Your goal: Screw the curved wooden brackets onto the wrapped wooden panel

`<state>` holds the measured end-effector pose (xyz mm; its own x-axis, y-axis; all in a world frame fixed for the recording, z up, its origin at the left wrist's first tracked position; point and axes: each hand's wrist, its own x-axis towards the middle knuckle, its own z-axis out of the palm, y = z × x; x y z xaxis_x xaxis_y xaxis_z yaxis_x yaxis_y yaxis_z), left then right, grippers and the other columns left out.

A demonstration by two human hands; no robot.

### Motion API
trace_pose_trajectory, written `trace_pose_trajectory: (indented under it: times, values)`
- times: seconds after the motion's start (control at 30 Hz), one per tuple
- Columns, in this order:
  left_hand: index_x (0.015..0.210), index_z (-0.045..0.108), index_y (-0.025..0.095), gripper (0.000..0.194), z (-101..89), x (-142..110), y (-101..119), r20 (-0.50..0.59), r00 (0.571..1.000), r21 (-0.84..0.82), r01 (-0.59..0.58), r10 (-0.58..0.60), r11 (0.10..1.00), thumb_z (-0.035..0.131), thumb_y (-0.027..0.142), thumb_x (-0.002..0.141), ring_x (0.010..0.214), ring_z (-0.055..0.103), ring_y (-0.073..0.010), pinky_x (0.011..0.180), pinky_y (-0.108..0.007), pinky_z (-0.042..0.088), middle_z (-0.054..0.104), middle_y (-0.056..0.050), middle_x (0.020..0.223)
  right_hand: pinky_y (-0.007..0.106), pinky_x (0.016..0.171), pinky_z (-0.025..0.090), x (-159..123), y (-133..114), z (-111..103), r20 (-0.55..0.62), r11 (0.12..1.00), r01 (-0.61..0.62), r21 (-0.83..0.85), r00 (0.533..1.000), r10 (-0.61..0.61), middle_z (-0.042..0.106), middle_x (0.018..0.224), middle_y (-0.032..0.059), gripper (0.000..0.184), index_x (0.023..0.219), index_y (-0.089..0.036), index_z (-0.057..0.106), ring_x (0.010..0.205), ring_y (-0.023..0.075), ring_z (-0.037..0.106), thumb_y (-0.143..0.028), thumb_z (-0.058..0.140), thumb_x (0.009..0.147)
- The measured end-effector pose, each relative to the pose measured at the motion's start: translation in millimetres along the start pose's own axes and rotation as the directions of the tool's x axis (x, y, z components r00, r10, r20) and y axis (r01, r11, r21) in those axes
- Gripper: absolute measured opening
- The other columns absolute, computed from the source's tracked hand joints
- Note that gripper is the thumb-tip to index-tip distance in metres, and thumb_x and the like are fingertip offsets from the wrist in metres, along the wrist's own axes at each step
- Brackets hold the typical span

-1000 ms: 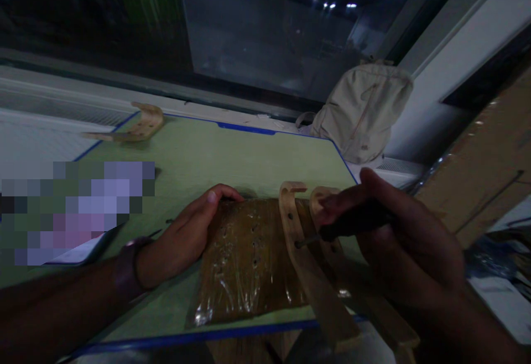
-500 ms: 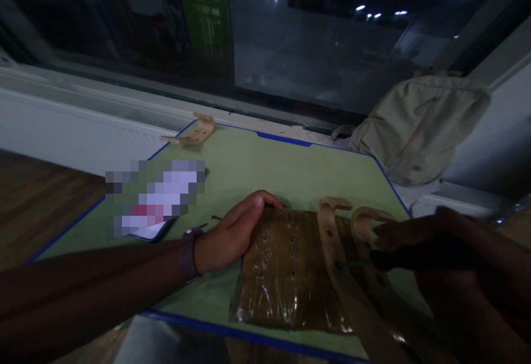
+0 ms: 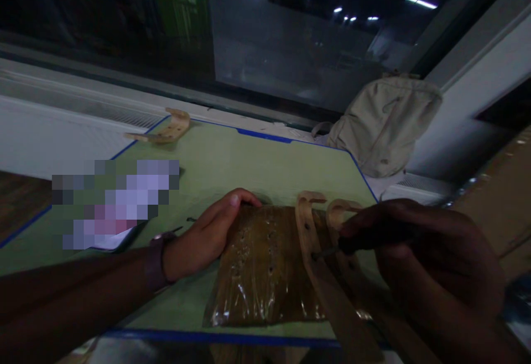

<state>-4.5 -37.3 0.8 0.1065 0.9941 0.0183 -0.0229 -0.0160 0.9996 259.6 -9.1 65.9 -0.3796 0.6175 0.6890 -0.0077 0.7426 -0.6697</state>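
Note:
A brown slab wrapped in shiny clear tape (image 3: 253, 281), with rows of small holes in its top, lies at the near side of the table. My left hand (image 3: 207, 237) grips its far left corner, the fingertips curling along the far edge. Across the slab's right part rest a wooden strip with a hooked end (image 3: 307, 231) and a second hooked strip (image 3: 337, 214) beside it; both have holes. My right hand (image 3: 435, 264) is closed around the dark handle of a screwdriver (image 3: 373, 235). Its shaft reaches a hole in the nearer-left strip; the tip is hard to see.
The green table (image 3: 257, 165) has a blue edge. Another hooked wooden piece (image 3: 172, 129) lies at its far left corner, and a phone (image 3: 118, 237), mostly blurred out, is to the left. A beige backpack (image 3: 385, 123) leans by the window beyond the far right corner.
The view has swung to the right, so everything sits further left. The screwdriver stays at the same strip's hole, and my right hand shows more fully. My left hand keeps its place on the slab.

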Motion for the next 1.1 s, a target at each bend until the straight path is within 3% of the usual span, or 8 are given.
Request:
trace_pose_trajectory:
  times: [0.13, 0.3, 0.4, 0.53, 0.63, 0.77, 0.87, 1.1]
  values:
    - [0.104, 0.063, 0.023, 0.052, -1.4, 1, -4, -0.007, 0.999, -0.013, 0.034, -0.034, 0.999, 0.04, 0.07, 0.094, 0.08, 0.059, -0.0201, 0.066, -0.029, 0.047, 0.066, -0.003, 0.093, 0.03, 0.06, 0.061, 2, 2, -3, -0.064, 0.993, 0.116, -0.018, 0.991, -0.117, 0.069, 0.097, -0.0007, 0.06, 0.125, -0.033, 0.061, 0.078, 0.017, 0.069, -0.003, 0.077, 0.075]
    - [0.102, 0.065, 0.023, 0.056, -2.0, 2, -5, -0.037, 0.999, 0.016, 0.024, -0.023, 1.0, 0.042, 0.073, 0.091, 0.079, 0.061, -0.0203, 0.069, -0.03, 0.049, 0.068, -0.003, 0.089, 0.041, 0.081, 0.062, 3, -7, -9, 0.241, 0.958, 0.196, -0.21, 0.96, -0.143, 0.071, 0.115, 0.0084, 0.044, 0.136, -0.025, 0.058, 0.105, 0.0241, 0.067, -0.026, 0.061, 0.093]
    - [0.101, 0.066, 0.023, 0.056, -1.2, 3, -4, -0.043, 0.999, 0.013, 0.01, -0.01, 1.0, 0.044, 0.073, 0.091, 0.078, 0.061, -0.0203, 0.067, -0.03, 0.05, 0.069, -0.003, 0.091, 0.04, 0.083, 0.063, 2, -8, -4, 0.123, 0.992, 0.074, -0.103, 0.991, -0.061, 0.073, 0.115, 0.0067, 0.043, 0.134, -0.025, 0.058, 0.105, 0.0223, 0.069, -0.014, 0.059, 0.092]
    - [0.1, 0.066, 0.023, 0.054, -0.3, 2, -3, -0.047, 0.999, -0.008, 0.012, -0.012, 1.0, 0.044, 0.072, 0.092, 0.073, 0.06, -0.0189, 0.062, -0.028, 0.05, 0.068, -0.003, 0.087, 0.032, 0.064, 0.061, 5, 1, 0, -0.054, 0.999, -0.021, 0.039, 0.998, 0.023, 0.07, 0.093, 0.0013, 0.04, 0.115, -0.028, 0.062, 0.078, 0.018, 0.069, -0.01, 0.072, 0.082]
    - [0.099, 0.067, 0.022, 0.054, -0.3, 2, -4, -0.042, 0.999, 0.0, -0.009, 0.009, 1.0, 0.044, 0.071, 0.092, 0.076, 0.06, -0.0188, 0.065, -0.028, 0.05, 0.068, -0.003, 0.087, 0.032, 0.059, 0.058, 8, 6, -3, -0.003, 0.998, 0.058, 0.009, 0.998, -0.058, 0.066, 0.088, 0.0003, 0.043, 0.116, -0.032, 0.061, 0.074, 0.0179, 0.065, -0.015, 0.075, 0.079]
    - [0.103, 0.065, 0.023, 0.051, -1.7, 2, -7, -0.002, 1.0, -0.051, -0.012, 0.012, 0.999, 0.043, 0.067, 0.095, 0.077, 0.06, -0.0184, 0.066, -0.028, 0.051, 0.068, -0.003, 0.091, 0.039, 0.075, 0.06, 6, 5, -9, 0.159, 0.986, 0.129, -0.11, 0.981, -0.111, 0.068, 0.11, 0.0068, 0.035, 0.127, -0.027, 0.064, 0.099, 0.0237, 0.066, -0.027, 0.06, 0.093]
    - [0.105, 0.064, 0.024, 0.048, -3.2, 3, -12, 0.025, 1.0, -0.076, -0.011, 0.012, 0.997, 0.04, 0.064, 0.097, 0.077, 0.06, -0.0179, 0.066, -0.027, 0.05, 0.068, -0.002, 0.092, 0.044, 0.09, 0.059, 2, 2, -9, 0.118, 0.987, 0.088, -0.132, 0.99, -0.072, 0.069, 0.122, 0.0072, 0.036, 0.129, -0.027, 0.064, 0.111, 0.0252, 0.066, -0.021, 0.056, 0.095]
    - [0.103, 0.064, 0.022, 0.05, -2.5, 3, -7, 0.025, 0.997, 0.011, -0.067, 0.067, 0.998, 0.038, 0.064, 0.098, 0.081, 0.058, -0.018, 0.071, -0.028, 0.049, 0.066, -0.002, 0.092, 0.032, 0.066, 0.058, 3, 9, -7, -0.022, 0.994, 0.014, 0.105, 1.0, -0.011, 0.068, 0.093, 0.0016, 0.035, 0.115, -0.028, 0.064, 0.079, 0.0172, 0.067, -0.012, 0.071, 0.085]
